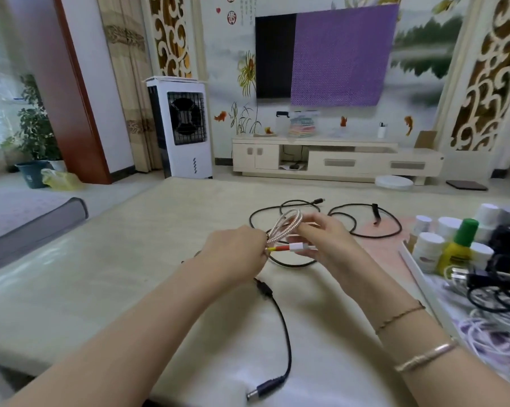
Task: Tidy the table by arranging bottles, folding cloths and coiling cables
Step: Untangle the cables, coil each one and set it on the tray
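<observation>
A loose cable [280, 315] trails across the table [101, 274] from its near edge toward the far side, passing under both hands (left hand [236, 254], right hand [321, 239]). Between the hands hangs a looped braided cable [289, 223]. A tray [415, 268] on the right holds bottles [459, 245] at its far end and, nearer, what seem to be more cables [500, 295].

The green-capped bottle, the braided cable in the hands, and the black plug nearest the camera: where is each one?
green-capped bottle [460, 245]: head view, on its yellow-green body below the cap.
braided cable [289, 221]: head view, on the looped strands between both hands.
black plug [265, 389]: head view, on the plug's barrel at the table's near edge.
</observation>
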{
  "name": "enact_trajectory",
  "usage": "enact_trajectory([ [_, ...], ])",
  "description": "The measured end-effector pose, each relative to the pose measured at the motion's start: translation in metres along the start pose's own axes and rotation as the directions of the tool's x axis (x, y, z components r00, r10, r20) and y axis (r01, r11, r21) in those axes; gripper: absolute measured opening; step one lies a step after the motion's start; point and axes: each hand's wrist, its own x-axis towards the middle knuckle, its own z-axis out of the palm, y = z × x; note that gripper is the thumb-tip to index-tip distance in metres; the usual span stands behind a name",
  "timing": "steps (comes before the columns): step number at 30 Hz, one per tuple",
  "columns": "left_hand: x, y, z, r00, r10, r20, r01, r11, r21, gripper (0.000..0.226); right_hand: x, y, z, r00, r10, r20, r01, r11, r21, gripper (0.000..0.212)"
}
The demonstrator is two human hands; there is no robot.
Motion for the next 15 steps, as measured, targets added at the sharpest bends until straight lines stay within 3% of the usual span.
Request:
enact_trajectory([
  [6, 0.000, 0.008, 0.004, 0.999, 0.015, -0.039, -0.013, 0.998, 0.064, 0.011, -0.009, -0.009, 0.000, 0.994, 0.112, -0.022, -0.106, 0.981, 0.164, 0.027],
  [10, -0.001, 0.016, -0.002, 0.998, 0.030, -0.052, -0.026, 0.996, 0.080, 0.010, -0.017, -0.014, -0.003, 0.997, 0.072, 0.028, -0.072, 0.997, -0.013, 0.028],
  [15, -0.001, 0.031, -0.016, 0.982, 0.113, -0.149, -0.101, 0.992, 0.081, 0.010, -0.027, -0.037, -0.024, 0.998, 0.051, 0.021, -0.050, 0.997, -0.060, 0.015],
])
